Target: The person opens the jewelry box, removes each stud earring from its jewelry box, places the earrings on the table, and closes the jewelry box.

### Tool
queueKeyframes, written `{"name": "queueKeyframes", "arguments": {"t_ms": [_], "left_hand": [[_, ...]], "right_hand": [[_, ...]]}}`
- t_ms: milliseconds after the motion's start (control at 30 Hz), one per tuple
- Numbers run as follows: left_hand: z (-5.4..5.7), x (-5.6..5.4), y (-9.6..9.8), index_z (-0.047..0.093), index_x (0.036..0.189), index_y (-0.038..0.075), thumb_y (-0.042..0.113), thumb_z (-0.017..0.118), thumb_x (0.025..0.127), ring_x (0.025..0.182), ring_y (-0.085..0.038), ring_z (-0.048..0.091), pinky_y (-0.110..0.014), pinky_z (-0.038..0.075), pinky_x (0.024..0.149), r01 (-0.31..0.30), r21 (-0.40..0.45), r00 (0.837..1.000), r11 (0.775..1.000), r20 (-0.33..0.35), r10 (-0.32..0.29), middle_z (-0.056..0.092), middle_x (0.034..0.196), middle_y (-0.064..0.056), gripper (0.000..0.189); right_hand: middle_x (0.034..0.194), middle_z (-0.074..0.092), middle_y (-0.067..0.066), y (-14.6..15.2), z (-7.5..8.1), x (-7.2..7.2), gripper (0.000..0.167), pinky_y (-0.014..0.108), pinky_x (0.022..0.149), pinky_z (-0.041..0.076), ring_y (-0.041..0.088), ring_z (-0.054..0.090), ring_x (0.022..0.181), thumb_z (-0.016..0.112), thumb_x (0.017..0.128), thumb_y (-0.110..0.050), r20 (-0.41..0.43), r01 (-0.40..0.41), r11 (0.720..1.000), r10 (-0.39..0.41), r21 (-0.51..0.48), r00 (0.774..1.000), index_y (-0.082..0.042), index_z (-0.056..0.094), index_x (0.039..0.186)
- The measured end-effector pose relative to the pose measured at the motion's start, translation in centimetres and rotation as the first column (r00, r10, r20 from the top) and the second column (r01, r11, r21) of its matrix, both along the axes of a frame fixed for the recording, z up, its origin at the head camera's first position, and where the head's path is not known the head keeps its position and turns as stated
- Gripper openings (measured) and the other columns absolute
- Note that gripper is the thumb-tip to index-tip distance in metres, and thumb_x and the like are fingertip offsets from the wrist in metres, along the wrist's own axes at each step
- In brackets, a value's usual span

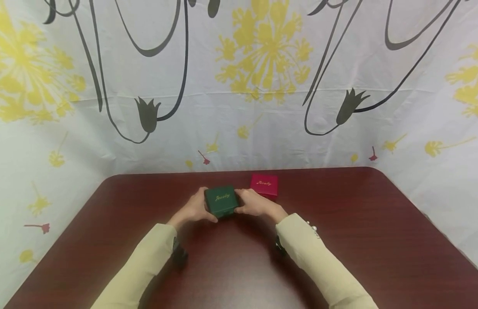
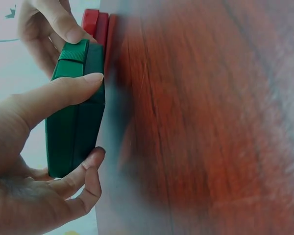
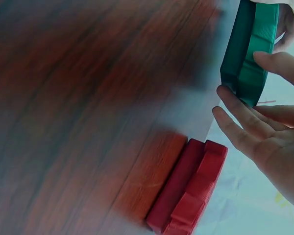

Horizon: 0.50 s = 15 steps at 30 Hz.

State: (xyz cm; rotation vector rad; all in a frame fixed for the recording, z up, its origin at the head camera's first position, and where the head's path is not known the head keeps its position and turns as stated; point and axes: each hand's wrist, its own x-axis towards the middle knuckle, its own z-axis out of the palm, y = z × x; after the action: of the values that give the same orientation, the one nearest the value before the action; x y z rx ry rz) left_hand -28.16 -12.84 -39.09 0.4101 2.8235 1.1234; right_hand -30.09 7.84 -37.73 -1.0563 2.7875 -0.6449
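A green jewelry box (image 1: 221, 201) with gold lettering on its lid is held between both hands, its lid closed. My left hand (image 1: 193, 207) grips its left side, the thumb lying across the front edge in the left wrist view and the fingers behind and below. On the opposite side, my right hand (image 1: 256, 202) pinches the box (image 3: 250, 54), thumb on the front and fingertips at its end. The left wrist view shows a gap of shadow beside the box, so it seems slightly raised. A red jewelry box (image 1: 264, 184), also closed, sits just behind the right hand.
The dark reddish wooden table (image 1: 339, 231) has rounded far corners. Behind it hangs a white cloth (image 1: 185, 141) printed with yellow and grey flowers. Dark devices are strapped at both wrists.
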Motion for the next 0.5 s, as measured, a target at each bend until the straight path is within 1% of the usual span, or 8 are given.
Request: {"name": "queueKeyframes", "arguments": {"t_ms": [100,233,367,433,500], "left_hand": [[-0.2,-0.5,-0.2,0.029,0.125,-0.007,0.012,0.085,0.052,0.094,-0.027,0.051,-0.041,0.042,0.084,-0.024,-0.008,1.000,1.000,0.013,0.024,0.050,0.108,-0.019,0.093],[-0.5,-1.2,-0.3,0.028,0.125,-0.006,0.014,0.085,0.053,0.099,-0.029,0.049,-0.042,0.041,0.086,-0.048,-0.016,0.998,0.999,0.033,0.049,0.049,0.110,-0.019,0.094],[-0.7,-1.4,-0.4,0.029,0.125,-0.007,0.014,0.085,0.053,0.099,-0.029,0.049,-0.043,0.040,0.087,-0.065,-0.023,0.997,0.998,0.045,0.066,0.049,0.111,-0.019,0.093],[-0.7,-1.6,-0.5,0.029,0.125,-0.007,0.015,0.085,0.052,0.100,-0.030,0.048,-0.043,0.040,0.088,-0.075,-0.020,0.995,0.997,0.062,0.076,0.049,0.111,-0.020,0.094],[-0.8,-1.7,-0.6,0.030,0.123,-0.007,0.018,0.086,0.051,0.100,-0.030,0.048,-0.043,0.040,0.088,-0.072,-0.019,0.995,0.997,0.065,0.073,0.049,0.111,-0.020,0.095]], "right_hand": [[0.095,0.059,0.014,-0.6,0.0,-0.4,0.049,0.033,0.079,0.047,0.020,0.054,0.082,0.068,0.076,-0.013,0.003,0.018,1.000,-0.018,0.008,1.000,0.008,0.048,0.116],[0.099,0.059,0.017,-1.3,-0.1,-0.9,0.048,0.034,0.081,0.046,0.022,0.055,0.085,0.067,0.077,-0.011,0.002,0.045,0.998,-0.045,0.031,0.999,0.010,0.048,0.116],[0.097,0.059,0.017,-1.9,-0.4,-1.3,0.046,0.034,0.081,0.047,0.022,0.055,0.083,0.066,0.078,-0.010,0.005,0.065,0.996,-0.065,0.054,0.998,0.010,0.049,0.115],[0.096,0.059,0.017,-2.1,-0.5,-1.4,0.044,0.033,0.080,0.047,0.022,0.055,0.083,0.066,0.078,-0.010,0.000,0.070,0.995,-0.071,0.074,0.998,0.009,0.050,0.114],[0.097,0.059,0.018,-2.3,-0.5,-1.4,0.043,0.034,0.082,0.046,0.023,0.055,0.085,0.065,0.079,-0.010,-0.001,0.076,0.994,-0.076,0.080,0.997,0.010,0.050,0.114]]}}
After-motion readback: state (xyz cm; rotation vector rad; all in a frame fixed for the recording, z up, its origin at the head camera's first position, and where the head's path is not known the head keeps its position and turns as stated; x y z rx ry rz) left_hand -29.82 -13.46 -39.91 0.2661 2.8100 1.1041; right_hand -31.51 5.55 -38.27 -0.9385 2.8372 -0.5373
